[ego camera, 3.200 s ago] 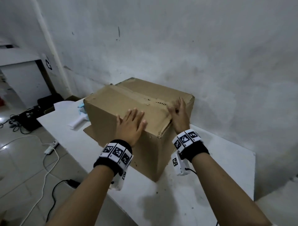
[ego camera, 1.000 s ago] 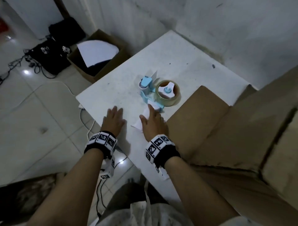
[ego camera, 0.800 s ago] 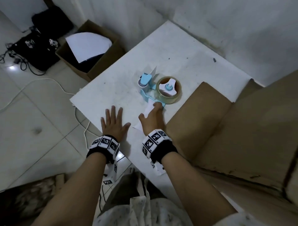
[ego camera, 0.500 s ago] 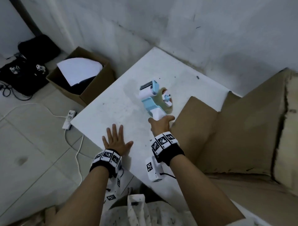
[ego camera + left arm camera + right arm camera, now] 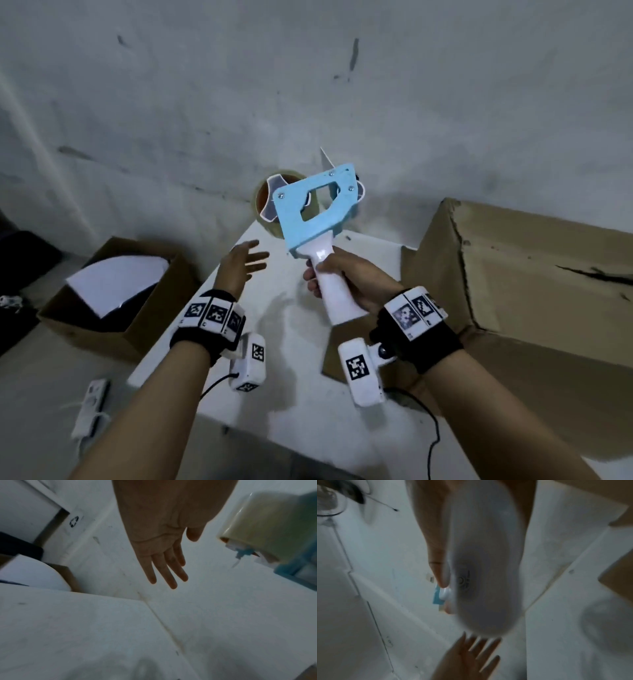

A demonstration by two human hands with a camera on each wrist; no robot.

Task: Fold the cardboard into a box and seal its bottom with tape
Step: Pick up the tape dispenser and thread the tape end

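Observation:
My right hand point(image 5: 346, 277) grips the white handle of a blue tape dispenser point(image 5: 317, 209), lifted above the white table point(image 5: 294, 342) with its head pointing up and away. The roll of clear tape point(image 5: 260, 524) sits behind the blue frame. The handle point(image 5: 484, 561) fills the right wrist view, blurred. My left hand point(image 5: 245, 262) hovers over the table to the dispenser's left, fingers point(image 5: 164, 572) straight and spread, holding nothing. The brown cardboard box point(image 5: 534, 274) stands on the table at the right, one flap lying flat toward me.
An open carton point(image 5: 113, 301) with a white sheet inside sits on the floor to the left of the table. A white power strip point(image 5: 90, 406) lies on the floor near the table's corner. The grey wall rises right behind the table.
My right hand took the tape dispenser off the table and raised it, turning its head upward. My left hand lifted off the table. The view swung up from the tabletop toward the wall.

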